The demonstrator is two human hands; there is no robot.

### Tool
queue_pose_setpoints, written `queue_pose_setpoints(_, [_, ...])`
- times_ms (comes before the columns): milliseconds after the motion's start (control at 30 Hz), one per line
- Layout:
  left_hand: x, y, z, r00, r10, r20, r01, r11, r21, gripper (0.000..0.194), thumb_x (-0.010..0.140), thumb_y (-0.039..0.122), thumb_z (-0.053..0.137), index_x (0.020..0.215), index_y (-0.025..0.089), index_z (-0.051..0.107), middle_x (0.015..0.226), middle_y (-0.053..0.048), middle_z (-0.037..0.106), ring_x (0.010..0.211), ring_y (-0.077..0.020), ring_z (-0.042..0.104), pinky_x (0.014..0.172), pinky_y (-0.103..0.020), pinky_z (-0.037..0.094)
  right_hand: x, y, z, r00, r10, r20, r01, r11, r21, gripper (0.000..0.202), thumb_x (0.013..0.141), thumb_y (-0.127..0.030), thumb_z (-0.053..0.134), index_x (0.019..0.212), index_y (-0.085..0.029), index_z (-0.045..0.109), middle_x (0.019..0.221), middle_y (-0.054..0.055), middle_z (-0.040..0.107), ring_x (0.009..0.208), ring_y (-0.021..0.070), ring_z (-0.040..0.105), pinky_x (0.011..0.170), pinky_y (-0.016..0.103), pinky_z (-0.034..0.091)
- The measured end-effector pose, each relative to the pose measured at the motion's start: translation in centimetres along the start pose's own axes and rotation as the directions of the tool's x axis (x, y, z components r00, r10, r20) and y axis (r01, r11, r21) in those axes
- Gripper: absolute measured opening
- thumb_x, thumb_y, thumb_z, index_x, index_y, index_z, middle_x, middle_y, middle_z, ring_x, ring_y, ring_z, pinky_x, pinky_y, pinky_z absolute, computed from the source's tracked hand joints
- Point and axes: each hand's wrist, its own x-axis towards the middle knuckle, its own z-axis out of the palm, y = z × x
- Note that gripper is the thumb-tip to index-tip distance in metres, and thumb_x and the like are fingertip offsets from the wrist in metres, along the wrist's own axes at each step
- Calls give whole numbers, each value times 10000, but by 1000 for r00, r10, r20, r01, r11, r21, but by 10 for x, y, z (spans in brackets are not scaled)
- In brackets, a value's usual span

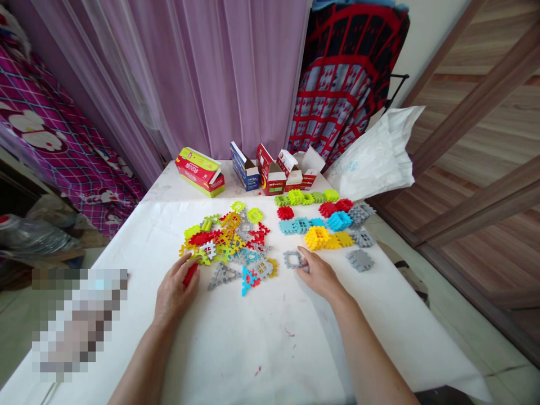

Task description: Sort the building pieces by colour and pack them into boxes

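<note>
At the left edge of a mixed pile of interlocking plastic building pieces [230,239], my left hand [175,289] rests with its fingers loosely apart. A red piece [190,274] lies against those fingers, partly covered. My right hand [318,273] pinches a grey square frame piece [292,259] by its right side, just above the tabletop or on it. Between the hands, at the pile's front, lie a grey triangular piece [223,275] and a blue triangular piece [245,281]. Beyond my right hand stand sorted groups: yellow pieces [318,238], blue pieces [340,221] and a grey stack [360,260].
Several opened cardboard boxes stand at the table's back, among them a red-and-green box [200,171] and a blue box [244,169]. A white bag [377,154] leans at the back right. Green pieces [295,197] line up before the boxes. A blurred-out object [80,320] lies at left.
</note>
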Motion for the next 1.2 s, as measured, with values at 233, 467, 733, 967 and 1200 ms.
queue_pose_setpoints(233, [1,2,-2,1000,-4,2,4,1000,-11,359,876,422,442,1101,249,660,1290,-62,610,1096,-238,632,930,-362,525,6,-26,-8,985,170,9,-168,981,-102,362,800,-475,592,1078,-242,583,876,7,675,812,183,630,666,255,411])
queue_pose_setpoints(467, [1,1,-2,1000,-8,7,8,1000,-2,358,877,427,439,1092,245,660,1275,-64,619,1097,-236,631,925,-354,525,11,-45,1,926,347,-151,-368,919,-143,503,804,-626,545,1046,-187,580,890,105,706,830,258,664,703,346,465])
queue_pose_setpoints(733, [1,1,-2,1000,-4,1,4,1000,-31,349,878,425,444,1082,248,665,1274,-64,622,1093,-241,634,925,-366,528,1,-33,-2,973,188,-132,-209,964,-162,375,853,-385,539,1202,-252,555,963,31,712,877,190,648,725,270,429])
queue_pose_setpoints(967, [1,1,-3,1000,-10,27,10,1000,-17,362,881,422,436,1100,239,659,1294,-69,612,1107,-244,627,927,-369,527,15,-39,3,950,269,-158,-301,925,-233,370,899,-447,464,1180,-237,581,945,70,717,841,207,662,678,279,424])
queue_pose_setpoints(1200, [1,0,-2,1000,-4,23,5,1000,-26,367,885,425,435,1087,227,668,1297,-83,610,1104,-256,630,924,-394,531,20,-42,3,945,276,-175,-312,921,-234,358,901,-438,461,1169,-233,582,921,71,718,841,208,667,675,278,426])
